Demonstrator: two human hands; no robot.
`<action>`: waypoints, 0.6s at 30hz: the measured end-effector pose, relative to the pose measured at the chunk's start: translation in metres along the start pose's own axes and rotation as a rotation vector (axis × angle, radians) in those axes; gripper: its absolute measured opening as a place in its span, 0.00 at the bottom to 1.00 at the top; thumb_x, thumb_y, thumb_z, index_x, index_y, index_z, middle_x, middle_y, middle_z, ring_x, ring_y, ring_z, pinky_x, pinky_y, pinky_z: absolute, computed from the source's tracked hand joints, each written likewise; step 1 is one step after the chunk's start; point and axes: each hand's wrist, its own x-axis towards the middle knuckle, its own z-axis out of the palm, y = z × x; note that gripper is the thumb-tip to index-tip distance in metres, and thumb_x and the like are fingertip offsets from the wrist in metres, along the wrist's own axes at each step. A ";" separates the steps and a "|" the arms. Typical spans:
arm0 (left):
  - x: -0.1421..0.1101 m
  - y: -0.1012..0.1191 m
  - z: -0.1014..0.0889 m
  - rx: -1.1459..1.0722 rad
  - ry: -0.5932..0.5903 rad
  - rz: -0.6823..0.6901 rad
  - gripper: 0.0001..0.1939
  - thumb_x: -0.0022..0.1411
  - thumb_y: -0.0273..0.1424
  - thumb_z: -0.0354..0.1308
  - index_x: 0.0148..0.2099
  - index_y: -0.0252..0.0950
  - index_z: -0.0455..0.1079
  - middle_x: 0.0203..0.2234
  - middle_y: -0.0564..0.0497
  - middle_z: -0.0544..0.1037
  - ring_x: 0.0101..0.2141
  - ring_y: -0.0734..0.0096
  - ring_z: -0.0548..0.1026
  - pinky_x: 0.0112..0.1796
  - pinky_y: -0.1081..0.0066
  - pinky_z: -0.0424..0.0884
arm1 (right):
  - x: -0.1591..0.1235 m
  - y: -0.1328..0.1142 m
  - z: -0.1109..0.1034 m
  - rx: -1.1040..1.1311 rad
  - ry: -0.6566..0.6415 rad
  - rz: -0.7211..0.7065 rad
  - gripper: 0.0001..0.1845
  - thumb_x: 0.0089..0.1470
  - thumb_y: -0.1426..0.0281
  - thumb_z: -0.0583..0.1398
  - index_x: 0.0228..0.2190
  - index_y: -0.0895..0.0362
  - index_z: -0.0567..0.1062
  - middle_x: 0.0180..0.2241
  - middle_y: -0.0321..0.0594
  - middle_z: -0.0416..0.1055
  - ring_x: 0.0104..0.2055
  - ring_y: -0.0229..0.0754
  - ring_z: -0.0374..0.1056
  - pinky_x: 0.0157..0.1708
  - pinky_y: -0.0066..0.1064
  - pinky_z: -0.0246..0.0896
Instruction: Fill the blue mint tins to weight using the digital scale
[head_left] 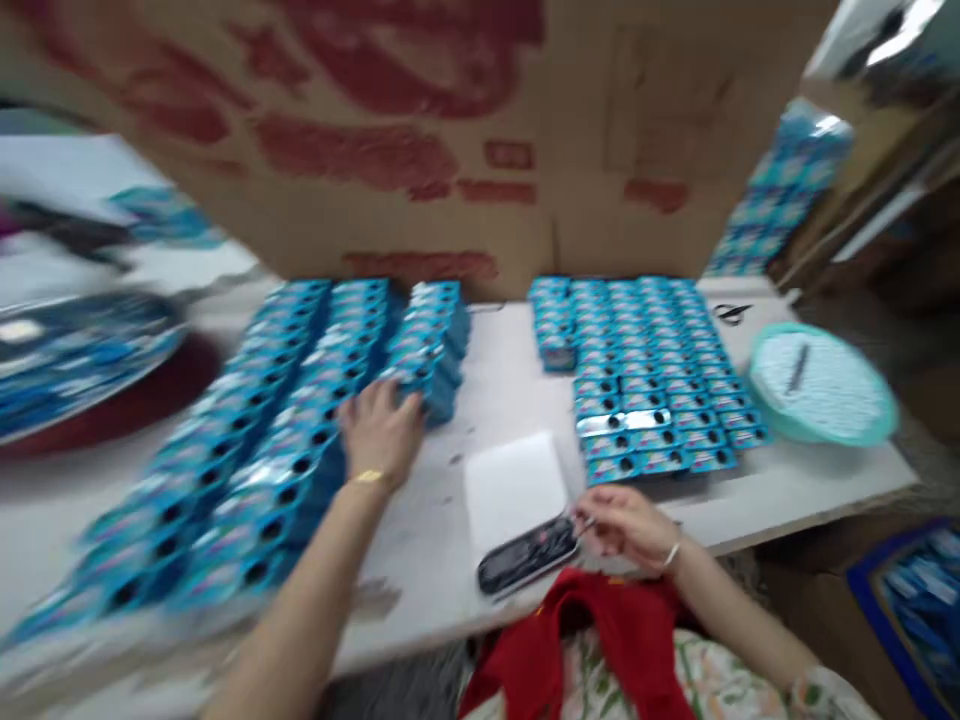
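Observation:
My left hand [381,432] reaches to the near end of a short row of blue packets [427,345]. Its fingers are apart, and the fingertips touch or hover just above the packets; blur hides which. Two longer rows of the same packets [259,480] run beside it on the left. My right hand [630,525] is closed in a pinch near the table's front edge, around something small that I cannot make out. Right by its fingertips, a dark phone-like item [529,555] with button-like marks rests partly on a white sheet [517,490].
A block of blue packets [645,370] stands right of centre. Beyond it are black scissors [731,313] and a turquoise basin [821,385] with white contents. A large cardboard box [577,150] walls off the back. A round tray [90,370] is at the left.

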 end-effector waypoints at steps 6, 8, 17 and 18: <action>-0.026 0.012 -0.029 0.068 -0.090 0.256 0.15 0.57 0.45 0.40 0.28 0.49 0.66 0.34 0.56 0.77 0.38 0.46 0.74 0.41 0.43 0.68 | 0.007 0.030 -0.011 0.046 -0.034 0.010 0.30 0.35 0.59 0.76 0.38 0.62 0.75 0.29 0.39 0.74 0.26 0.36 0.73 0.21 0.21 0.59; -0.028 0.051 -0.045 0.107 -0.186 0.353 0.17 0.59 0.43 0.42 0.28 0.46 0.68 0.34 0.49 0.77 0.34 0.49 0.75 0.32 0.50 0.69 | -0.008 0.021 -0.015 -0.033 0.009 0.013 0.32 0.35 0.56 0.75 0.36 0.63 0.74 0.26 0.38 0.73 0.23 0.36 0.71 0.18 0.21 0.56; -0.041 0.136 -0.027 0.067 -0.352 0.493 0.11 0.60 0.34 0.59 0.45 0.37 0.67 0.37 0.45 0.78 0.38 0.56 0.76 0.36 0.63 0.68 | -0.026 -0.006 -0.023 -0.254 0.050 0.030 0.25 0.40 0.61 0.74 0.36 0.63 0.77 0.29 0.39 0.75 0.24 0.30 0.69 0.20 0.19 0.58; -0.044 0.134 -0.025 0.070 -0.347 0.484 0.13 0.60 0.34 0.59 0.47 0.37 0.67 0.37 0.45 0.78 0.38 0.56 0.76 0.36 0.63 0.68 | -0.028 -0.004 -0.023 -0.266 0.047 0.041 0.25 0.40 0.61 0.74 0.36 0.63 0.77 0.29 0.39 0.75 0.24 0.31 0.70 0.20 0.19 0.59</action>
